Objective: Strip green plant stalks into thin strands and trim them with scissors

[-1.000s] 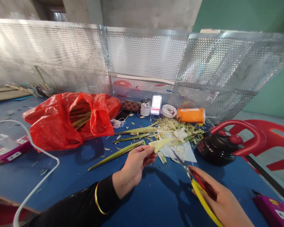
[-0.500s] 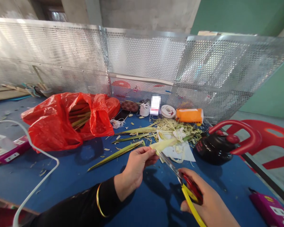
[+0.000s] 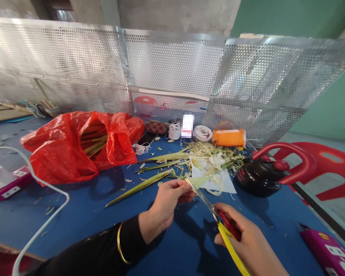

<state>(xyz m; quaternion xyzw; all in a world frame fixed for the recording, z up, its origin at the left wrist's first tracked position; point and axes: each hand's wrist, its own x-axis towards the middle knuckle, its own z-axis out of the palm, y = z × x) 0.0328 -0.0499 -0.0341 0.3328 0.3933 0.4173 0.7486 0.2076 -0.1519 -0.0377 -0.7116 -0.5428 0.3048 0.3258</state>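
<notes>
My left hand (image 3: 171,201) pinches a pale yellow-green piece of leaf (image 3: 199,181) between thumb and fingers. In my right hand (image 3: 243,234) is a pair of scissors (image 3: 227,237) with one red and one yellow handle. Its metal blades reach up to the leaf close to my left fingertips; whether they are fully closed I cannot tell. Just beyond my hands lie a white sheet of paper (image 3: 228,183) with peelings and crumpled white bits on it, and a heap of green shreds (image 3: 215,151). Long green leaf stalks (image 3: 140,188) rest to the left.
A red plastic bag (image 3: 63,153) with stalks inside stands at the left, near a white cable (image 3: 57,214). At the right are a black kettle (image 3: 258,178) with a red handle and a purple box (image 3: 329,249). A ribbon roll (image 3: 203,133) and an orange packet (image 3: 229,138) stand behind.
The scissor blades have come closer to my left fingertips. The leaf piece sticks out less far and sits slightly lower. The whole view has shifted a little.
</notes>
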